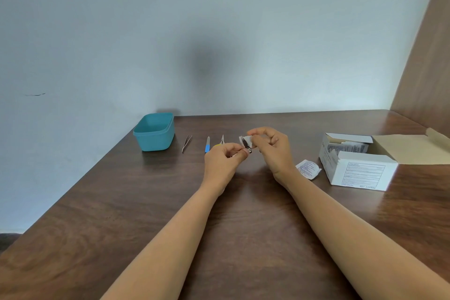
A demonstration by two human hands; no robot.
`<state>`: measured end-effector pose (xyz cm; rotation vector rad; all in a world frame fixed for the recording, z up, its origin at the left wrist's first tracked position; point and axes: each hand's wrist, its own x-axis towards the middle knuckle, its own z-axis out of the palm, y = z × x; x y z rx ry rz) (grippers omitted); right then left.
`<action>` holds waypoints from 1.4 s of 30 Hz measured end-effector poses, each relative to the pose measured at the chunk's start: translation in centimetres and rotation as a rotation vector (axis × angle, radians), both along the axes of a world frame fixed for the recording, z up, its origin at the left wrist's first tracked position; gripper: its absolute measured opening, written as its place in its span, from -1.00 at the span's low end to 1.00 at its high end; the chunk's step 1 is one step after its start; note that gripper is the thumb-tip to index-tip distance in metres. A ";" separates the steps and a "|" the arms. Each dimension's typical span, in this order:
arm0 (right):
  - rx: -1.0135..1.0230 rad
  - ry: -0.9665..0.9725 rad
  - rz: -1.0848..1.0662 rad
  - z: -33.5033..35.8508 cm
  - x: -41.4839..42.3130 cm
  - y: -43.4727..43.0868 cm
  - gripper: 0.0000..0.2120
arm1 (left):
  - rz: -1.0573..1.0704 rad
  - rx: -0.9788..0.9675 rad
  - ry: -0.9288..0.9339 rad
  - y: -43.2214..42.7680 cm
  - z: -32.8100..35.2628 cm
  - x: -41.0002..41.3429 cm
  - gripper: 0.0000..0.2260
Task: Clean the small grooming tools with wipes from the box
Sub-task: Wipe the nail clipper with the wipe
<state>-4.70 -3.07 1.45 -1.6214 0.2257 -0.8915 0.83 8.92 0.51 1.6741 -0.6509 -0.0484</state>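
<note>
From the head view I see both bare forearms reaching out over the dark wood bench [243,214], the hands meeting above its middle. The left hand [220,162] has its fingers pressed together, pinching the near end of a small metal nail clipper [246,145]. The clipper's long axis runs from that pinch up and away, tilted slightly left, so its far end points toward the back wall. The right hand [274,148] has thumb and forefinger pinched on a white wipe [248,140], which is wrapped against the clipper's far end; its other fingers curl loosely inward.

Beyond the left hand, three more tools lie on the bench in a row, each with its long axis running roughly front to back: tweezers [186,143] with the joined end nearest me, a nail file [207,144] with a blue handle at the near end, and a pointed nipper [221,140] (its yellowish handle is mostly hidden behind the left hand). A teal tub [154,132] stands at the far left corner, near the tweezers.

To the right sits the open white box [358,168], flap folded back, packets visible inside. A torn wipe wrapper [308,168] lies just beside it, near the right wrist.
</note>
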 end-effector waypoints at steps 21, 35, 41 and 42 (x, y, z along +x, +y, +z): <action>0.012 0.035 0.221 -1.0 0.2 -1.3 -0.85 | 0.035 0.008 -0.004 -0.3 -0.1 0.1 -0.82; -0.111 0.094 0.107 -1.4 0.5 -1.1 -0.76 | 0.079 0.156 -0.064 -0.5 -0.4 0.2 -0.69; -0.067 0.105 0.145 -1.4 0.4 -1.2 -0.85 | 0.115 0.116 0.008 -0.6 -0.2 0.3 -0.71; -0.058 0.108 0.143 -1.4 0.5 -1.2 -0.86 | 0.121 0.113 0.017 -0.6 -0.2 0.3 -0.71</action>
